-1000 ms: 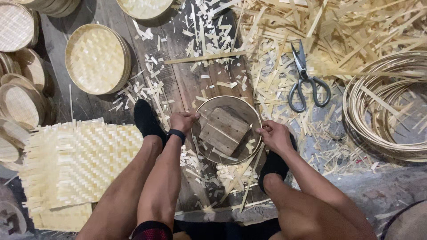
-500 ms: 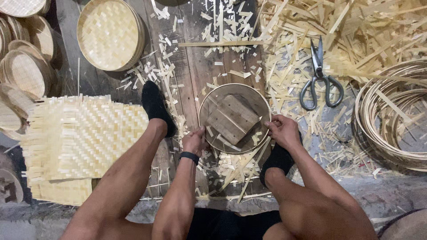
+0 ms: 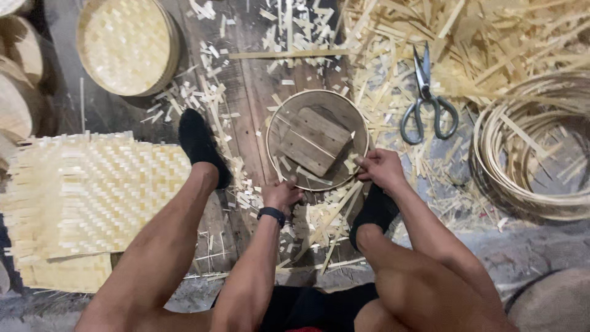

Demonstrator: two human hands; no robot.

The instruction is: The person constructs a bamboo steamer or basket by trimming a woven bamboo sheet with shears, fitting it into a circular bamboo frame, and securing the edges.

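Bamboo hoop [image 3: 318,139]: round, thin-walled ring lying flat on the dark plank floor [image 3: 246,92], taken here as the landmark. Inside the hoop: a small wooden block [image 3: 313,141] of slatted boards, set at a slant, with a few pale offcuts beside it. Left hand [image 3: 281,195]: at the hoop's near-left rim, fingers curled closed around the rim; a dark band sits on the wrist just below. Right hand [image 3: 381,167]: at the hoop's near-right rim, fingers pinched shut on the rim edge, thumb on top. Feet in black socks: one [image 3: 203,147] to the left of the hoop, well apart from it; the other [image 3: 373,209] just below the hoop's right side, under the right hand. Scissors [image 3: 428,101]: grey-handled, blades closed and pointing away, lying to the right of the hoop on loose strips. Coiled bamboo rings [image 3: 534,144]: a stack farther right of the hoop, beyond the scissors. Bamboo strips and shavings [image 3: 491,43]: heaped above and to the right of the hoop, thinner scatter all around it. Woven bamboo mat [image 3: 92,197]: pale, square weave, far left of the hoop. Finished round woven lid [image 3: 126,46]: upper left of the hoop; further round pieces at the left edge, partly cut off.
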